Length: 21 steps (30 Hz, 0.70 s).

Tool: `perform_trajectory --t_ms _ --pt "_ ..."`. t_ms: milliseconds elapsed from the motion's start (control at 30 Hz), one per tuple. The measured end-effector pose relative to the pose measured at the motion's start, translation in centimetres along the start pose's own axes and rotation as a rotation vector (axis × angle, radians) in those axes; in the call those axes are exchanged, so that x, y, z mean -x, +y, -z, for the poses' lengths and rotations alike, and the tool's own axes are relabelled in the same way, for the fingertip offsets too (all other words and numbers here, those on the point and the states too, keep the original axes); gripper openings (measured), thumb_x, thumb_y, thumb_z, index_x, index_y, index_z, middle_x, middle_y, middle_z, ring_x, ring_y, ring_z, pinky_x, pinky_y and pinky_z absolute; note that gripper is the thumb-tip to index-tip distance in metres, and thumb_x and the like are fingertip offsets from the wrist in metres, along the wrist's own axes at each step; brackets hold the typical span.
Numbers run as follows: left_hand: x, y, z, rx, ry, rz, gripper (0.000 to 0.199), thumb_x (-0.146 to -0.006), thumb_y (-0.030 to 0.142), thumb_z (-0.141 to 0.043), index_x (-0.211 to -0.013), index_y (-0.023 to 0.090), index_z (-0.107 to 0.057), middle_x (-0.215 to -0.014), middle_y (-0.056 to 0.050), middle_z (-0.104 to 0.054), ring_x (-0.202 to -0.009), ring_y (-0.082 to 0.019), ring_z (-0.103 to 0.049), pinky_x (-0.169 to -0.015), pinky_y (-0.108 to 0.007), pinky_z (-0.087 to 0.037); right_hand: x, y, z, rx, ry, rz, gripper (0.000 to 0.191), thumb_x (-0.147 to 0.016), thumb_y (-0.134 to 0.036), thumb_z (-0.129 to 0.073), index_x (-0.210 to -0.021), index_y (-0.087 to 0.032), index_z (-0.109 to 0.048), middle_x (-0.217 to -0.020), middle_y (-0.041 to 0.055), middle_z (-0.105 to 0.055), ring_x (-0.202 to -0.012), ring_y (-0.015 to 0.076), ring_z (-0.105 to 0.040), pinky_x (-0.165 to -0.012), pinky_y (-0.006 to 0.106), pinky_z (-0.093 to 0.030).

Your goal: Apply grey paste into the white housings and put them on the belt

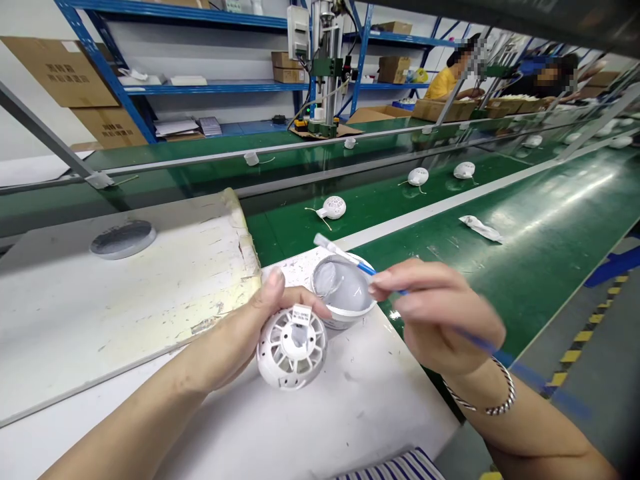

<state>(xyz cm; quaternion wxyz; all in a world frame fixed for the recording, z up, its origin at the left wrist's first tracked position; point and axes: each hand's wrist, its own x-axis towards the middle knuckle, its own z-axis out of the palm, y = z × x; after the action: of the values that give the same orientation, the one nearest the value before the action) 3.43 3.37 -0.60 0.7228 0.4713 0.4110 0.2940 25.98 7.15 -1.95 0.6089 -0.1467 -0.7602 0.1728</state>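
brush (341, 251) in blurred right hand (445, 313)

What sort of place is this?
Likely a factory assembly line: round white parts spaced along a long green work surface, an upright machine behind it, and other people farther along.

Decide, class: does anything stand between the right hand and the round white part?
Nothing visible does: open space over the white table separates the right hand from the part. The left hand holds the part around its left and upper edge; the tub sits beyond.
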Motion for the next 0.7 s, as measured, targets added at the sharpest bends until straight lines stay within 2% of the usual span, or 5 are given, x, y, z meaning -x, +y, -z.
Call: perform_trajectory --t_ms 133,200,367,500,700 --pt "0.5 0.3 -0.6 -0.27 -0.059 -0.062 0.068 -0.09 0.072 -0.026 -0.101 0.026 -0.073 -0.101 -0.008 -0.071 -0.101 -0.027 -0.062 -0.085 -0.037 -0.051 -0.6 -0.4 -0.7 0.137 -0.304 0.151 0.021 -0.083 -0.021 -0.075 -0.103 -0.023 -0.07 -0.084 0.0006 -0.073 -0.076 0.0132 -0.067 -0.065 0.022 -0.057" --pt "0.7 0.6 -0.8 -0.36 -0.081 -0.09 0.063 -0.092 0.068 -0.027 -0.099 0.026 -0.074 -0.102 -0.008 -0.07 -0.105 -0.029 -0.061 -0.093 -0.04 -0.048 -1.0 -0.6 -1.0 0.146 -0.382 0.23 0.014 -0.085 -0.018 -0.071 -0.099 -0.019 -0.07 -0.079 0.0006 -0.072 -0.073 0.0114 -0.065 -0.067 0.02 -0.057" --pt "1.2 1.0 -1.2 -0.35 -0.081 -0.091 0.048 -0.091 0.063 -0.044 -0.12 0.03 -0.064 -0.116 -0.007 -0.064 -0.106 -0.027 -0.058 -0.093 -0.039 -0.047 -1.0 -0.8 -0.5 0.3 -0.383 0.364 0.012 -0.086 -0.007 -0.064 -0.091 -0.013 -0.072 -0.079 0.0045 -0.074 -0.074 0.0147 -0.066 -0.067 0.025 -0.057" --pt "1.5 0.7 -2.2 -0.336 0.132 -0.101 0.065 -0.076 0.053 -0.072 -0.133 0.039 -0.045 -0.121 -0.003 -0.057 -0.093 -0.022 -0.055 -0.075 -0.031 -0.046 -0.4 -1.1 0.0 0.37 -0.276 0.306 0.015 -0.089 -0.009 -0.058 -0.093 -0.015 -0.071 -0.077 0.0047 -0.071 -0.072 0.0155 -0.063 -0.066 0.028 -0.057" --pt "1.6 0.9 -3.1 -0.261 0.181 -0.081 0.054 -0.085 0.052 -0.064 -0.131 0.038 -0.04 -0.109 -0.001 -0.055 -0.087 -0.019 -0.05 -0.072 -0.031 -0.04 -0.1 -2.1 0.0 0.445 -0.37 0.282 0.025 -0.095 -0.01 -0.045 -0.1 -0.014 -0.07 -0.086 0.0043 -0.072 -0.077 0.0157 -0.064 -0.07 0.028 -0.058"
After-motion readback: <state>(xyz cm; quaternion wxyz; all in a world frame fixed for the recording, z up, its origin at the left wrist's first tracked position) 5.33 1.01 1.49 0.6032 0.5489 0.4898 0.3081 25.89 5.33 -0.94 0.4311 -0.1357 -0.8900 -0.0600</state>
